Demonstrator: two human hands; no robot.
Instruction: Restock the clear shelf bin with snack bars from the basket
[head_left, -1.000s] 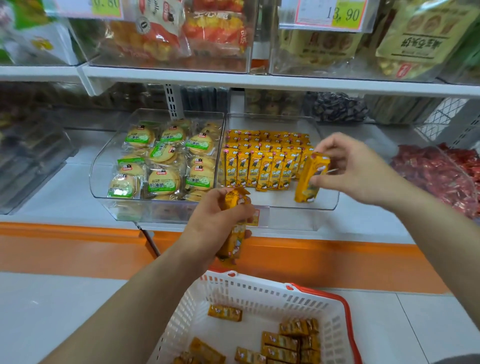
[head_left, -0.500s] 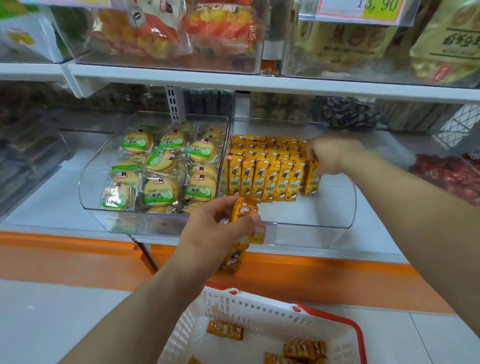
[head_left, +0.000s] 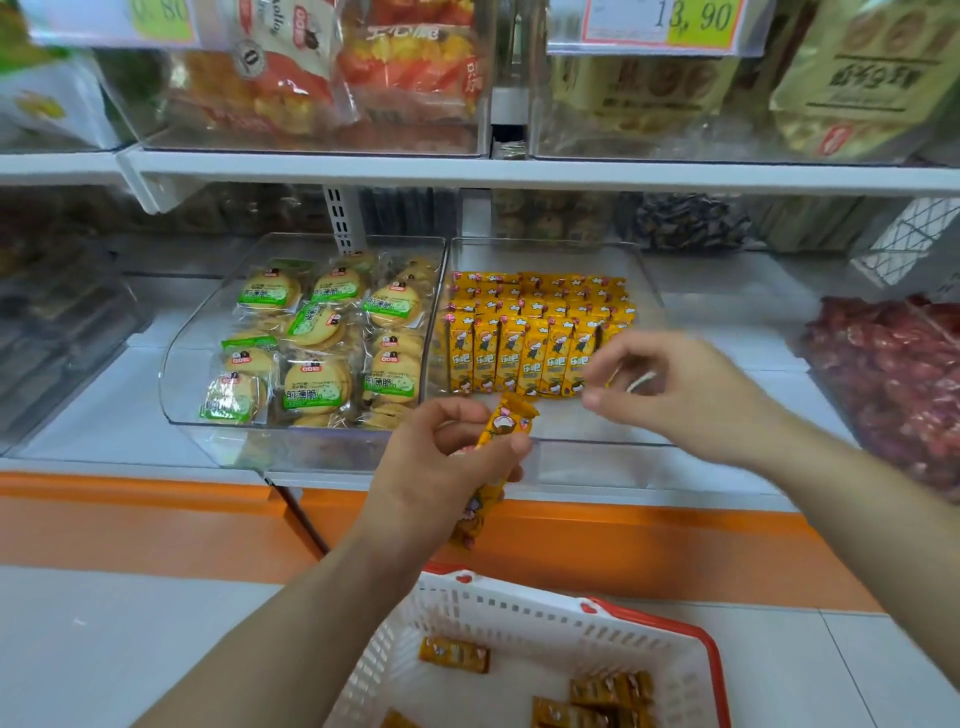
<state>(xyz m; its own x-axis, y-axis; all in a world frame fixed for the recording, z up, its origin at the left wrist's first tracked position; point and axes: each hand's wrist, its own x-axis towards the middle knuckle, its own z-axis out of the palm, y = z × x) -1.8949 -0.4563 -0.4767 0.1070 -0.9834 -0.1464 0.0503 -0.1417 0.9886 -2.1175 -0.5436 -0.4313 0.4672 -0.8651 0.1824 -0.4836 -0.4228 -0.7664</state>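
Note:
The clear shelf bin (head_left: 597, 457) holds rows of yellow snack bars (head_left: 519, 353) standing upright in its back half. My left hand (head_left: 441, 467) grips a few yellow snack bars (head_left: 506, 423) just in front of the bin's front wall. My right hand (head_left: 680, 395) hovers over the bin's bare front right part, fingers loosely curled and blurred, with nothing clearly in it. Below, the white basket with a red rim (head_left: 519, 613) has several more bars (head_left: 608, 696) lying flat in it.
A second clear bin of round green-labelled biscuits (head_left: 311, 338) stands to the left, touching the first. A bin of red wrapped sweets (head_left: 893, 374) lies at the right. The upper shelf (head_left: 519, 174) overhangs both bins. An orange ledge (head_left: 649, 545) runs below.
My right hand carried one bar to the right end of the front row, left it there, and has drawn back toward my left hand. My left hand keeps its bars.

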